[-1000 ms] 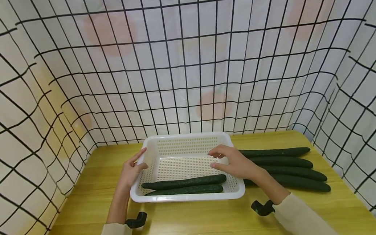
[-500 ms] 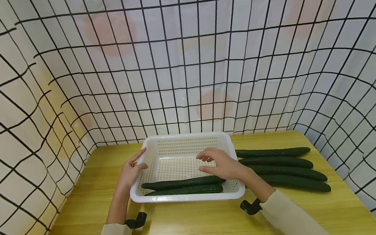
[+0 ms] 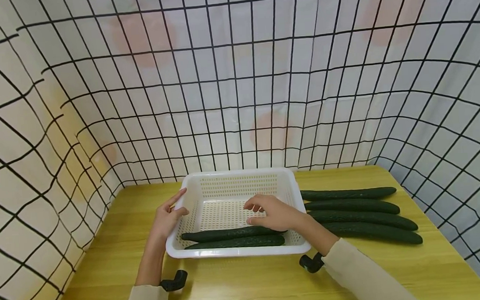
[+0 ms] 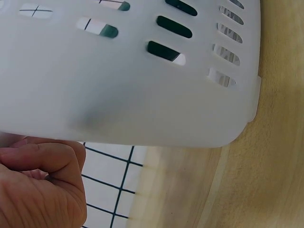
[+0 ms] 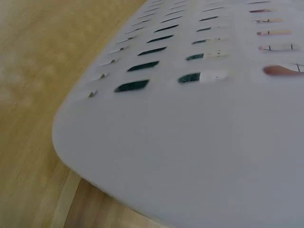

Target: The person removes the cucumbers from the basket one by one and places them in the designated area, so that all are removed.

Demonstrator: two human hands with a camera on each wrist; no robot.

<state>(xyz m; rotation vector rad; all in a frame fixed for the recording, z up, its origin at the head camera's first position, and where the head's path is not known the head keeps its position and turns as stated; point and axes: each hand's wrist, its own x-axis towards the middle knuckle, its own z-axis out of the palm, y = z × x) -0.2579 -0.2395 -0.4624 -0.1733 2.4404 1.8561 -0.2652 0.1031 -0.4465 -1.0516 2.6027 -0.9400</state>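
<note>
A white plastic basket point(image 3: 234, 251) with slotted walls sits on the table. Two long dark-green cucumbers point(image 3: 233, 234) lie side by side along its near wall. My left hand point(image 3: 167, 219) grips the basket's left rim, thumb over the inner side; in the left wrist view its curled fingers point(image 4: 42, 159) show beside the wall. Over the right half of the basket is my right hand point(image 3: 271, 213), fingers loosely bent, nothing in them. It hides the right end of the farther cucumber. The right wrist view has the basket's outer wall point(image 5: 156, 142) but not the hand.
Several more cucumbers point(image 3: 352, 206) lie roughly parallel on the yellow wooden table point(image 3: 241, 284), right of the basket. My right forearm passes over the basket's right rim. Black wire mesh point(image 3: 237, 108) stands at the back and both sides.
My right hand has moved left, from the basket's right edge to further over its inside, with no cucumber in it. The left hand, basket and cucumbers have stayed in place.
</note>
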